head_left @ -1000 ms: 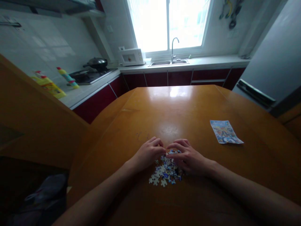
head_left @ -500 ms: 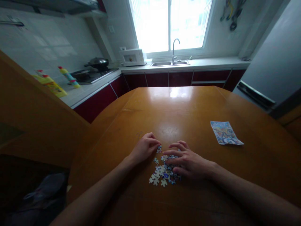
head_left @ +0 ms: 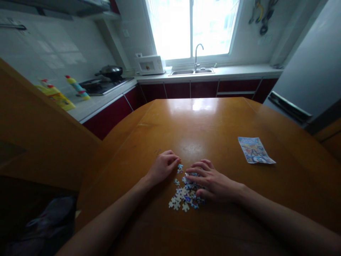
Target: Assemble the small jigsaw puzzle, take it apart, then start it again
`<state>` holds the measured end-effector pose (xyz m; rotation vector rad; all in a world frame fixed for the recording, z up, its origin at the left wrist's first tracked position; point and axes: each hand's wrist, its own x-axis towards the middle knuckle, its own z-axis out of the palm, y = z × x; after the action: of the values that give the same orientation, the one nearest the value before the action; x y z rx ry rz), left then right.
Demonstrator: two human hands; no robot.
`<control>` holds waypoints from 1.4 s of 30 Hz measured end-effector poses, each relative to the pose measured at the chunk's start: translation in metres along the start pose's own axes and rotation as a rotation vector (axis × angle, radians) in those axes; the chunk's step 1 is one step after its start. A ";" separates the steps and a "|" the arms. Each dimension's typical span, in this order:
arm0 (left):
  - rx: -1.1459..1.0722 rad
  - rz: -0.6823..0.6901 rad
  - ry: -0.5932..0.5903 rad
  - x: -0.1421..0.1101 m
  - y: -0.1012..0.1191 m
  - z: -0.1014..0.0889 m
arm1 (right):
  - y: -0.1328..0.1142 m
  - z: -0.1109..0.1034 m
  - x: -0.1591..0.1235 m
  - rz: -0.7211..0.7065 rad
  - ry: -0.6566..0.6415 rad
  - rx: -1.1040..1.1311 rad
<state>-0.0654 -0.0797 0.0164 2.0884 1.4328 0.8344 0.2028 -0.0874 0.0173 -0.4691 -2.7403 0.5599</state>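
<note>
A loose heap of small jigsaw puzzle pieces (head_left: 183,195) lies on the wooden table, some with pale backs up, others showing blue print. My right hand (head_left: 209,179) rests over the heap's right side with fingers spread, covering part of it. Left of the heap, my left hand (head_left: 165,164) is closed, thumb and fingers drawn together; whatever is between the fingertips is hidden. Just by those fingertips sits a small cluster of puzzle pieces (head_left: 180,168), apart from the heap. Another puzzle piece (head_left: 176,182) lies between that cluster and the heap.
A creased printed picture sheet (head_left: 255,150) lies to the right on the wooden table (head_left: 197,124). Beyond the table runs a counter with a sink (head_left: 191,72) and a microwave (head_left: 150,65). At left are a wok (head_left: 112,72) and cleaner bottles (head_left: 77,87); at right stands a fridge (head_left: 306,67).
My left fingertips have drawn back slightly up and left, uncovering more of the small cluster. The fingers of my right hand have shifted a little to the right over the heap.
</note>
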 end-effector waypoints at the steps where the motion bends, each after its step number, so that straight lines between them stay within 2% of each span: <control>1: 0.004 0.013 -0.005 0.000 0.001 -0.001 | 0.001 0.001 0.000 0.008 0.012 -0.002; 9: 0.034 0.055 -0.073 -0.001 0.003 -0.004 | 0.006 0.006 0.001 0.156 0.159 -0.038; 13: 0.070 0.080 -0.108 -0.003 0.006 -0.005 | 0.009 0.006 0.002 0.251 0.294 -0.037; 16: 0.087 0.155 -0.128 -0.005 0.012 -0.007 | 0.015 0.006 0.001 0.275 0.411 -0.032; 19: 0.104 0.249 -0.169 -0.008 0.019 -0.006 | 0.020 0.007 0.001 0.252 0.448 -0.031; 23: 0.108 0.321 -0.227 -0.013 0.028 0.000 | 0.018 0.009 0.000 0.181 0.406 -0.010; 29: 0.093 0.392 -0.300 -0.017 0.029 0.005 | 0.014 0.008 -0.003 0.067 0.260 0.032; 42: 0.040 0.346 -0.316 -0.015 0.028 0.003 | 0.017 0.009 -0.003 0.061 0.202 0.026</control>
<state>-0.0488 -0.1036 0.0299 2.4096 0.9469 0.5646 0.2067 -0.0767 0.0021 -0.5722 -2.5315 0.5321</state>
